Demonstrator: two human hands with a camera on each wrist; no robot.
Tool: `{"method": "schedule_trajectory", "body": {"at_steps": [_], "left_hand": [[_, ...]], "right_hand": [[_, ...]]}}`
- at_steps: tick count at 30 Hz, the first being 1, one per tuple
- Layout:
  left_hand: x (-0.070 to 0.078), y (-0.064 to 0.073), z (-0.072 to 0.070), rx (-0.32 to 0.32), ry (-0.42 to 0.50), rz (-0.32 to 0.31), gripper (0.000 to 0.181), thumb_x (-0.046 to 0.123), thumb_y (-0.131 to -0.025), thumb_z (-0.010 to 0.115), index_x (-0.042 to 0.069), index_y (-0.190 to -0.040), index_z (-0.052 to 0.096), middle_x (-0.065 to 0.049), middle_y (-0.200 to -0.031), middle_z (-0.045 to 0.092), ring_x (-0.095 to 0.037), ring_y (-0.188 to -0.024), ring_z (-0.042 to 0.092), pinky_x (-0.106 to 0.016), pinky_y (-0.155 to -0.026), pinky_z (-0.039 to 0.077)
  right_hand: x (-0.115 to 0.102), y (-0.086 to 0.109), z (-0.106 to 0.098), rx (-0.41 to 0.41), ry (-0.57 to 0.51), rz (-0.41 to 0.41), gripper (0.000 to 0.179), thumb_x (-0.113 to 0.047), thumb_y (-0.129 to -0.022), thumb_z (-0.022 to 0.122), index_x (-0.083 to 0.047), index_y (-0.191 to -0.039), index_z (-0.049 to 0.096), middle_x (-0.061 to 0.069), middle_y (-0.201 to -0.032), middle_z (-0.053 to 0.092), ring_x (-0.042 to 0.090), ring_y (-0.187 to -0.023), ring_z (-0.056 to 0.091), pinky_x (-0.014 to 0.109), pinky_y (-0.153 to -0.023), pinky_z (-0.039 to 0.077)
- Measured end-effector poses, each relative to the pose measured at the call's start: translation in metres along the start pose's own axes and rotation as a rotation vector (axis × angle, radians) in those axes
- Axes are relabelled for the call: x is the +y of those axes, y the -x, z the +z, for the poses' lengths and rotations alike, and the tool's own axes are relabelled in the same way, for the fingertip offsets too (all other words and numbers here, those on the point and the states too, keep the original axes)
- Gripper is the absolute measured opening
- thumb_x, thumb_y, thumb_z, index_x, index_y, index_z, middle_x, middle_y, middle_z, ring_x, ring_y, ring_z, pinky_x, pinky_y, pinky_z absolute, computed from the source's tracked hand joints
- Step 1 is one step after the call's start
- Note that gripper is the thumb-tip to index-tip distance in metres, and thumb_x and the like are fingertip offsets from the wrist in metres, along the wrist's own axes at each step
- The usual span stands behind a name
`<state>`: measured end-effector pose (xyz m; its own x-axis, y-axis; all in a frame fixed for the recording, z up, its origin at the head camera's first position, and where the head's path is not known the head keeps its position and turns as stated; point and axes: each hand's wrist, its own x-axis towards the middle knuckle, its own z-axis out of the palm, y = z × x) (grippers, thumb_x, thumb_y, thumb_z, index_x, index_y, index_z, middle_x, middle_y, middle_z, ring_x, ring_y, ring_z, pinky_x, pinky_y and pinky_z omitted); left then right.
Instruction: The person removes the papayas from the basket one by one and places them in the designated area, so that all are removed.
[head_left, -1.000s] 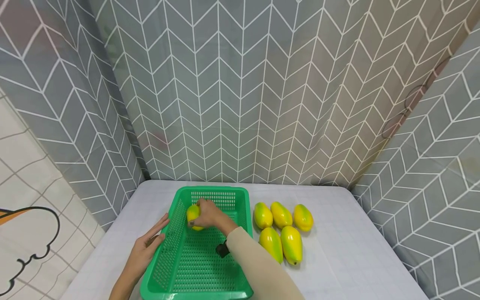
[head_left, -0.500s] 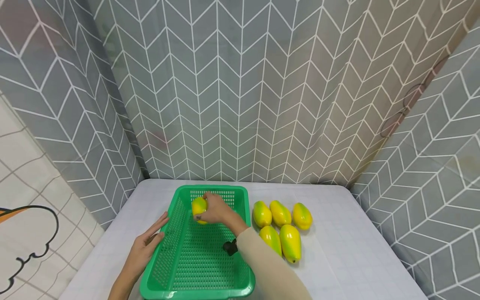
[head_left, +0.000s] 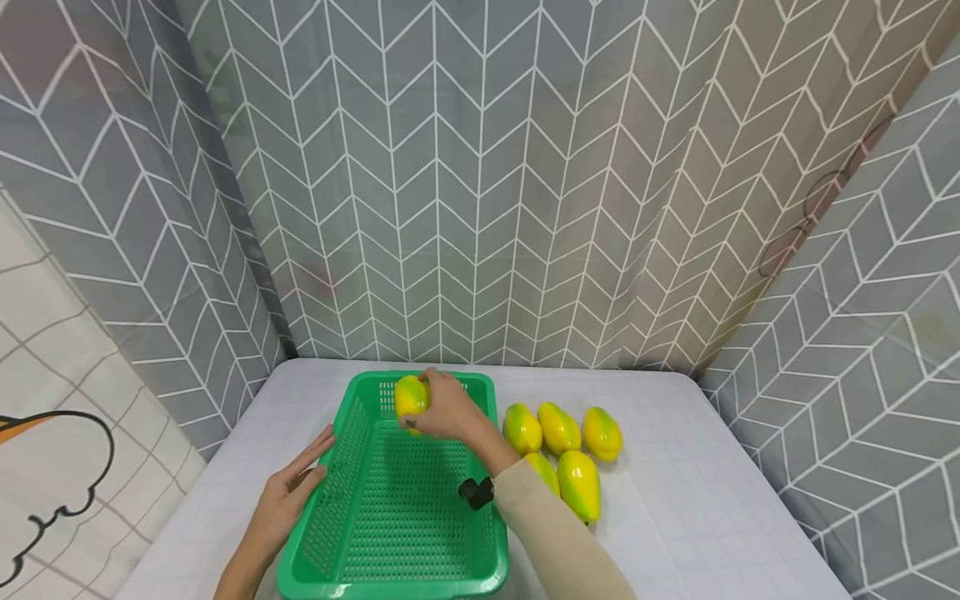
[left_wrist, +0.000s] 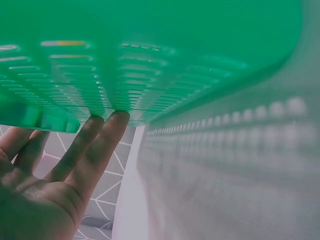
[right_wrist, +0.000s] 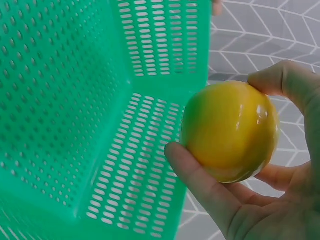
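My right hand (head_left: 448,406) holds a glossy yellow-green mango (head_left: 411,397) over the far part of a green plastic basket (head_left: 283,554). In the right wrist view, thumb and fingers curl round the mango (right_wrist: 230,132), with the basket's slotted walls (right_wrist: 145,165) beside it. My left hand (head_left: 281,500) lies along the basket's left side, fingers extended. Seen in the left wrist view, the fingertips (left_wrist: 118,118) touch the slotted outer wall (left_wrist: 135,75). Several similar mangoes (head_left: 581,485) lie in a group on the table, right of the basket; my right sleeve partly hides one.
The white-covered table (head_left: 690,517) runs back to a grey curtain (head_left: 480,208) with a white chevron pattern. More of this curtain hangs at both sides. A small black device (head_left: 476,493) sits at my right wrist, above the basket floor.
My right hand has lifted the mango from inside the basket's far left part, moving up, away and slightly right. The left hand stays at the basket's side.
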<state>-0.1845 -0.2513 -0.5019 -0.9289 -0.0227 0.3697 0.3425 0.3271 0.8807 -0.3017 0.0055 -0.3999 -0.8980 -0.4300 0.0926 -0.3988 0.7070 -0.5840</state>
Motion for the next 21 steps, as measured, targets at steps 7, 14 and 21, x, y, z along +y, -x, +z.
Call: {"method": "schedule_trajectory", "body": {"at_steps": [7, 14, 21], "left_hand": [[-0.001, 0.000, 0.000, -0.008, -0.022, -0.029, 0.044, 0.019, -0.113, 0.052, 0.001, -0.153, 0.055, -0.008, -0.170, 0.042, 0.022, -0.131, 0.046, -0.001, -0.100, 0.041], [-0.001, 0.000, -0.001, -0.009, -0.011, -0.020, 0.044, 0.017, -0.113, 0.052, 0.000, -0.153, 0.054, -0.001, -0.170, 0.042, 0.021, -0.130, 0.048, -0.001, -0.099, 0.042], [0.000, 0.001, 0.000, -0.011, -0.008, -0.033, 0.044, 0.019, -0.113, 0.052, 0.001, -0.153, 0.054, -0.006, -0.170, 0.041, 0.022, -0.131, 0.048, -0.001, -0.099, 0.042]], "right_hand": [[0.006, 0.006, -0.019, 0.049, -0.028, -0.014, 0.074, -0.038, -0.089, 0.082, -0.006, -0.149, 0.051, 0.015, -0.138, 0.061, 0.024, -0.111, 0.061, 0.041, -0.090, 0.058], [0.014, 0.022, -0.038, 0.102, -0.080, -0.023, 0.075, -0.034, -0.088, 0.083, -0.005, -0.149, 0.051, 0.016, -0.140, 0.061, 0.028, -0.113, 0.060, 0.044, -0.088, 0.059], [0.025, 0.034, -0.051, 0.152, -0.075, -0.020, 0.076, -0.034, -0.087, 0.082, -0.005, -0.150, 0.051, 0.015, -0.139, 0.062, 0.027, -0.110, 0.060, 0.043, -0.088, 0.058]]}}
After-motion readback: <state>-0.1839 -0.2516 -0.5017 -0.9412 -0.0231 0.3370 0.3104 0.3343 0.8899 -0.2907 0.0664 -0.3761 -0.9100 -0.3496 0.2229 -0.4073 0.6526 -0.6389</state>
